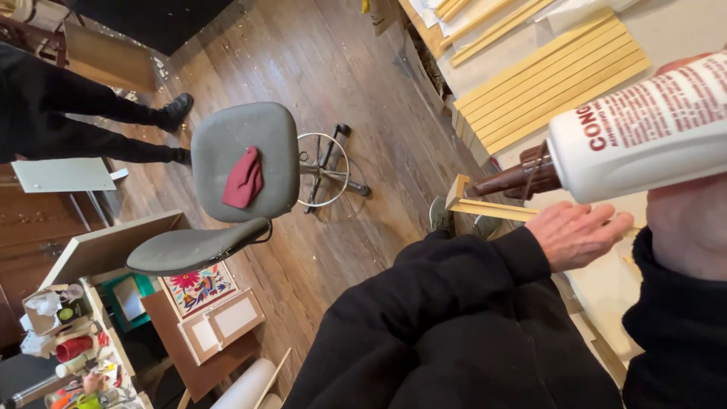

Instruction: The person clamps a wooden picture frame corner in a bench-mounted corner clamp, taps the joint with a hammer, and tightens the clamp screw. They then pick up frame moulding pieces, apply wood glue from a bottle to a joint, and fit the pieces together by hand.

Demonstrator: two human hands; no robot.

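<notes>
Two hands in view. Right hand (693, 220), close to the camera, grips a white glue bottle (644, 132), brown nozzle (515, 179) pointing at the end of a pale wood frame piece (485, 206). Left hand (579, 233) rests on that piece, fingers (606, 221) curled over it, holding it down on the counter (606, 288). Slatted wood panel (553, 83) lies further back. Grey chair (242, 159) with red cloth (244, 179) stands on the floor.

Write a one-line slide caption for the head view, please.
Right hand tips a white glue bottle toward a wooden frame steadied by the left hand.
</notes>
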